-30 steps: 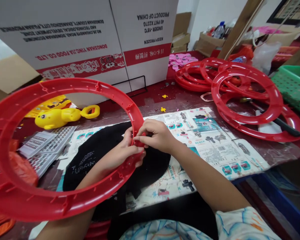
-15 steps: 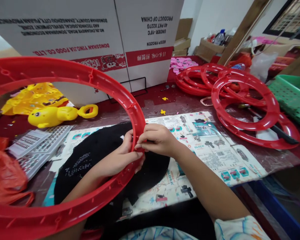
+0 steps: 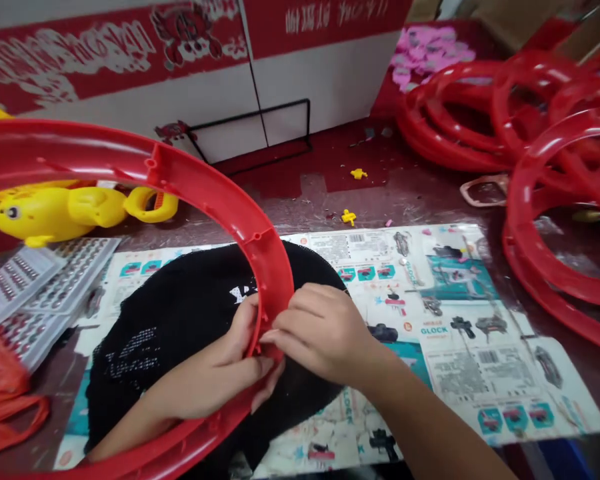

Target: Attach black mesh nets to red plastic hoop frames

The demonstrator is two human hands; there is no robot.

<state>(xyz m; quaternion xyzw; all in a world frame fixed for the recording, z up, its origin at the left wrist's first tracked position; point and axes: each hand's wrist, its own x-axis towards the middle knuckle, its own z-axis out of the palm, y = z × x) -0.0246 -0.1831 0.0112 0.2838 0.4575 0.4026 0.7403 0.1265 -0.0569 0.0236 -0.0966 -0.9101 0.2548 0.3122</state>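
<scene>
A large red plastic ring [image 3: 205,180], its ribbed hollow side facing me, stands tilted in front of me and runs out of view at the left. My left hand [image 3: 225,367] is wrapped around its right side, thumb inside the channel. Against the same stretch of rim, my right hand [image 3: 325,330] is closed, with fingertips pinched at the channel's inner edge. Whether a small part sits between those fingertips is hidden. Beneath both hands lies a black mesh cloth [image 3: 180,300] with a white mark.
Printed card sheet [image 3: 460,347] covers the tabletop. More red rings [image 3: 530,260] are stacked at right, near pink pieces [image 3: 430,50]. Small yellow parts [image 3: 349,217] lie mid-table. At left are a yellow duck toy [image 3: 55,210], bead trays [image 3: 55,280] and a red bag [image 3: 3,380]. A carton [image 3: 325,87] stands behind.
The view has dipped and come closer, so the ring and hands look larger. Both hands keep their hold at the same part of the ring; the right fingers have shifted slightly.
</scene>
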